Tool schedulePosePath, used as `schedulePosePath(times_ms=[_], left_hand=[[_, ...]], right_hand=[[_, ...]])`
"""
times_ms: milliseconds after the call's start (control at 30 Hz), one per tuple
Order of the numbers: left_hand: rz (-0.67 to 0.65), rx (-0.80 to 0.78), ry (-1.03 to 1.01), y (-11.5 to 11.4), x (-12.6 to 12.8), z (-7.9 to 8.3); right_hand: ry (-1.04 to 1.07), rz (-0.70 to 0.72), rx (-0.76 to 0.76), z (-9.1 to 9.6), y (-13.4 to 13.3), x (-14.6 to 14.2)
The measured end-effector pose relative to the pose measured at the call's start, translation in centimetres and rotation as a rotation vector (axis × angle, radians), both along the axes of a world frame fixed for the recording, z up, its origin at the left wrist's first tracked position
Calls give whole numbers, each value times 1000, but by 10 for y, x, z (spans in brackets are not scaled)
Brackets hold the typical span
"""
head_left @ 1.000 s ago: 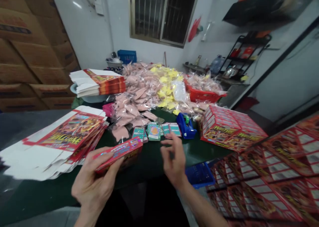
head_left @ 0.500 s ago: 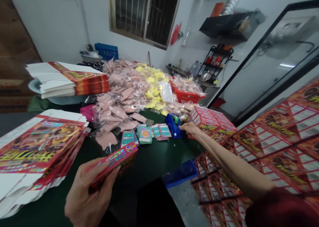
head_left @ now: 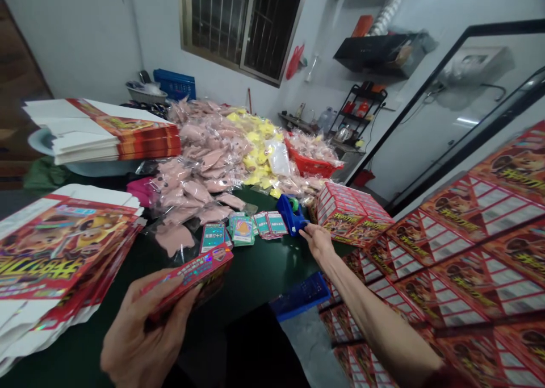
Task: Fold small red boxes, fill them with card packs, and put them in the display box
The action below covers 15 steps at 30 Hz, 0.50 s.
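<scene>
far left, a fanned stack of flat box blanks lies on the dark green worktop, w/ a 2nd stack of blanks further back. left hand is low at the near edge, grip closed on a small red box: thumb on the near face, fingers under, box held above the worktop & tilted, far end up. the box looks made up, not flat: long, slim, glossy red card w/ a holographic shimmer & blue/yellow print on top. prob light & stiff, easy to dent if squeezed. behind it sits a heap of pink packets & yellow packets in clear film, then a few teal cards lie flat mid worktop. right of the cards sits a blue tape dispenser. right hand is stretched out to it, fingertips at its near end, touching or just short, can't tell, nor whether that grip is closed on anything. step in hand reads as: box held ready in the left, right at the dispenser. a next move there wd call for a firm pinch on the tape end & a pull against the cutter w/out the dispenser sliding, box steady in the left. further right: a blue basket at the near edge, a block of finished boxes just beside the dispenser, & tall box stacks along the right side
</scene>
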<state>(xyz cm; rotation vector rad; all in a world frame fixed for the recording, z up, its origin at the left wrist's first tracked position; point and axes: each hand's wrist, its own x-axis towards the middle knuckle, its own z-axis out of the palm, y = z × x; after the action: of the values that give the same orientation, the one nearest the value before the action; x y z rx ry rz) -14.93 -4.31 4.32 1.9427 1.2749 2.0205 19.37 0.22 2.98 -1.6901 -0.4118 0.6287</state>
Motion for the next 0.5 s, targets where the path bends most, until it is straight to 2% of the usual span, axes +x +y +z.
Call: schedulePosePath(times_ms=[133,267,367,433,500], left_hand=[[-54,3,-37,0,1,2],[-33,46,-70,1,3,1],[-109,44,-83,-2,4,3],[-172,31,-88,-4,3,7],[-186,12,-70,-5,2,11]], right_hand=[[-29,-10,-12,-21,4,-2],[-133,56,22,-23,-9,-16],[-168,181,87,-9,-39,-48],[-157,309,136,9,-62,-81],[-147,547,236,31,-80,-117]])
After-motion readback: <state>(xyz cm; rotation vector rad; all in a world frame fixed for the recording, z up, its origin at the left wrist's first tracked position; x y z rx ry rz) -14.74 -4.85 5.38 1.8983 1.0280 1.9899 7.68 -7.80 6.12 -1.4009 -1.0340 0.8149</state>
